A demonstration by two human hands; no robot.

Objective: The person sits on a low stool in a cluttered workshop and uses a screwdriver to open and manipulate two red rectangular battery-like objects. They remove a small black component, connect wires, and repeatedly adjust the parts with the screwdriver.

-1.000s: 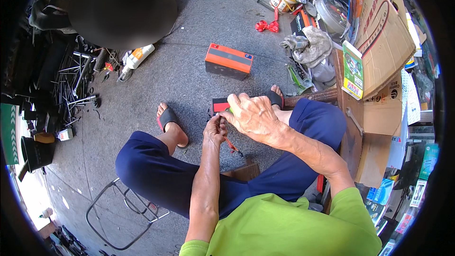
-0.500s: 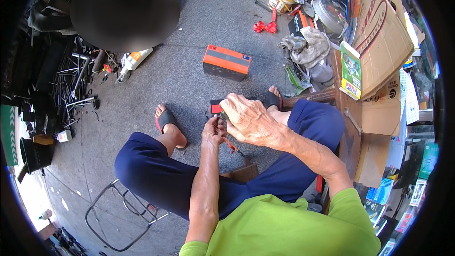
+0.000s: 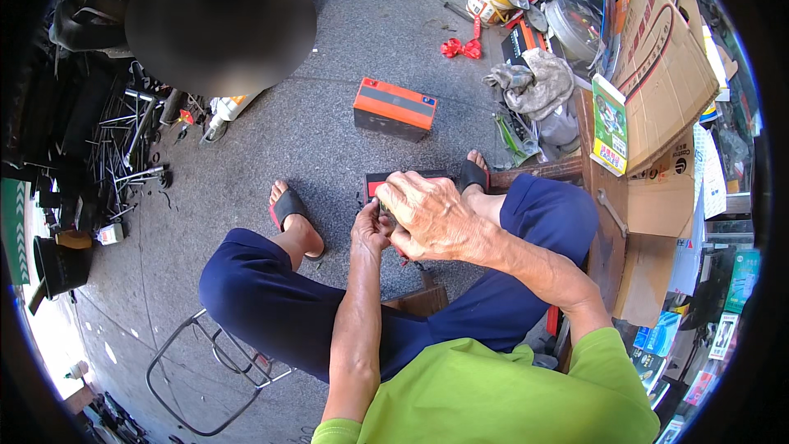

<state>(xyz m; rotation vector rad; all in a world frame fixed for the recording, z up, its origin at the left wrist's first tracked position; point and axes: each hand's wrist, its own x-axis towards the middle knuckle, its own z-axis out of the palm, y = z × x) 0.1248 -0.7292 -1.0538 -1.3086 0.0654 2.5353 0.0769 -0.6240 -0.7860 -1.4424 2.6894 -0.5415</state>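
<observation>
Between my knees, my left hand [image 3: 371, 225] pinches something small at its fingertips. My right hand [image 3: 433, 215] is closed just beside and above it, its back hiding whatever it grips. The two hands touch or nearly touch. Beyond them a dark box-shaped block with a red top patch [image 3: 374, 187] lies on the floor, partly covered by my right hand; it looks like a battery. A bit of red wire [image 3: 403, 261] shows below my hands. Farther ahead stands an orange and black battery [image 3: 394, 108].
At right are a wooden bench [image 3: 604, 222] bearing a wrench [image 3: 611, 212], a cardboard box [image 3: 662, 74] and grey rags [image 3: 542, 82]. Scattered tools [image 3: 144, 136] and a white bottle [image 3: 223, 115] lie at left. A metal frame [image 3: 197, 378] stands near my left leg. A red ribbon bow [image 3: 462, 48] lies ahead.
My right hand has shifted slightly down and turned over my left fingertips. The greenish thing glimpsed in it before is now hidden, and less of the red wire shows.
</observation>
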